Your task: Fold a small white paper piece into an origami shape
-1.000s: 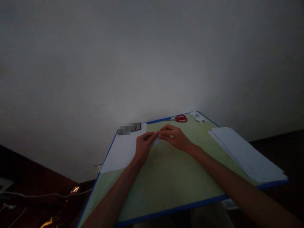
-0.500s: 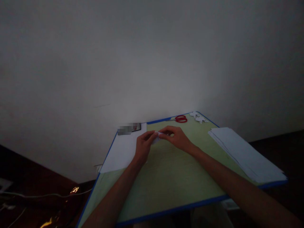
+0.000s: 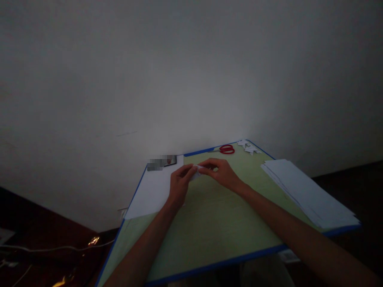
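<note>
Between my fingertips is a small folded piece of white paper [image 3: 196, 171], held just above the green tabletop [image 3: 218, 223]. My left hand [image 3: 180, 182] pinches its left side with thumb and fingers. From the right, my right hand [image 3: 220, 172] grips the other side, thumb and index finger closed on it. Much of the paper is hidden behind the fingers. A white sheet [image 3: 149, 195] lies flat on the table left of my left hand. Beyond my right hand, red-handled scissors [image 3: 226, 149] rest near the back edge.
Several small folded white paper pieces [image 3: 250, 148] lie at the back right corner. A stack of white paper [image 3: 308, 191] covers the right side. A partly blurred phone [image 3: 170, 160] sits at the back left against the wall [image 3: 191, 79]. A white cable [image 3: 60, 249] runs at lower left.
Both hands keep nearly the same pinch on the folded paper, with only slight finger movement. The whole view has shifted a little.
</note>
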Demonstrator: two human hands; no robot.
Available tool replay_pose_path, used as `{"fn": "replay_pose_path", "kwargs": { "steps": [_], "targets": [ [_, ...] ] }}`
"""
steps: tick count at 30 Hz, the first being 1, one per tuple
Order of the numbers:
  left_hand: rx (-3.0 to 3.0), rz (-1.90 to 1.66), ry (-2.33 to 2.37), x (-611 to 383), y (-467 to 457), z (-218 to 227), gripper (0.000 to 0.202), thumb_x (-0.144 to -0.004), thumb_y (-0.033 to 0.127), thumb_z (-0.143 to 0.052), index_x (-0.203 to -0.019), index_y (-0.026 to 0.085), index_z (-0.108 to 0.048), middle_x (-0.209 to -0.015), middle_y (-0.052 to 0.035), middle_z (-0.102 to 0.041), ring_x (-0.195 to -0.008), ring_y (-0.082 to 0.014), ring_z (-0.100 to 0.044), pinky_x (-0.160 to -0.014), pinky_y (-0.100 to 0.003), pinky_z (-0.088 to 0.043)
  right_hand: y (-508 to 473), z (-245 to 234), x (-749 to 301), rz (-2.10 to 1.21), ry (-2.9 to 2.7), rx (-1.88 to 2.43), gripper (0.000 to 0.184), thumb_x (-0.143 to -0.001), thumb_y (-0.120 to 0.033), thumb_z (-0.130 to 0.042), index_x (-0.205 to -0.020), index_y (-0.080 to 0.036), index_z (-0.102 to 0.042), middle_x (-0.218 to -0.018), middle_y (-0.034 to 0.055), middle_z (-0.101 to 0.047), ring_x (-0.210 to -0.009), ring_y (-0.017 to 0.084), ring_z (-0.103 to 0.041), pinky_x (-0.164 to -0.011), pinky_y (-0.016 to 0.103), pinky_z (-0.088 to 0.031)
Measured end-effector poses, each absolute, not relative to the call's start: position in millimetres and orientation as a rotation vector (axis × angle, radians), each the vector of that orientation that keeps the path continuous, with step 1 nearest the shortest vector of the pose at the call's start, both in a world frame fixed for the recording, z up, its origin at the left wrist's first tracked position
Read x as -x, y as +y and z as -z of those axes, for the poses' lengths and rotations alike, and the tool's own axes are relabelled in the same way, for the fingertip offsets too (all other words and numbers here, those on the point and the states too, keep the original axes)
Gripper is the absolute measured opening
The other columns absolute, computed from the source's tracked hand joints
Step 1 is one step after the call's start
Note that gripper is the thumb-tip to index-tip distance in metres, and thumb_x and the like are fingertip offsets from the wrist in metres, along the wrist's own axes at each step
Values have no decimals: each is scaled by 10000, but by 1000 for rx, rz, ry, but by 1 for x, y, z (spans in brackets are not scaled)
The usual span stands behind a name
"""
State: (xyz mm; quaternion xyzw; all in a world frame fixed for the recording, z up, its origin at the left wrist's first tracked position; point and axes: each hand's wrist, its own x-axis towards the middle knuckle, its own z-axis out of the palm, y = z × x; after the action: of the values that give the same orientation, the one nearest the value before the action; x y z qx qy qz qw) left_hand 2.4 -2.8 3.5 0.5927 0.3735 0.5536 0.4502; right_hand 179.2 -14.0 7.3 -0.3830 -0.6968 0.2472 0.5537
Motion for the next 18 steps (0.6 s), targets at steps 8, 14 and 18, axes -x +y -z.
{"fn": "replay_pose_path", "kwargs": {
  "steps": [8, 14, 18],
  "targets": [
    [-1469, -1407, 944, -3, -2, -6, 281, -739, 416, -787, -880, 173, -785, -910, -66, -768, -827, -190, -669, -785, -304, -499, -17, -8, -180, -604, -1635, 891, 220, -827, -312, -731, -1018, -205, -760, -984, 66, -777, -839, 185, -694, -756, 314, -535],
    [-1449, -1394, 921, -3, -2, -5, 295, -726, 393, -808, -911, 164, -785, -921, -76, -774, -835, -192, -685, -801, -314, -512, -13, -3, -180, -617, -1586, 898, 239, -822, -308, -734, -1042, -214, -743, -985, 68, -770, -875, 194, -708, -756, 315, -551],
    [-1404, -1392, 939, -3, 2, 0, 319, -737, 400, -802, -946, 160, -779, -914, -72, -769, -803, -178, -676, -748, -295, -509, -12, -4, -181, -600, -1574, 894, 182, -827, -301, -727, -984, -208, -733, -925, 56, -758, -824, 182, -697, -724, 306, -548]
  ]
}}
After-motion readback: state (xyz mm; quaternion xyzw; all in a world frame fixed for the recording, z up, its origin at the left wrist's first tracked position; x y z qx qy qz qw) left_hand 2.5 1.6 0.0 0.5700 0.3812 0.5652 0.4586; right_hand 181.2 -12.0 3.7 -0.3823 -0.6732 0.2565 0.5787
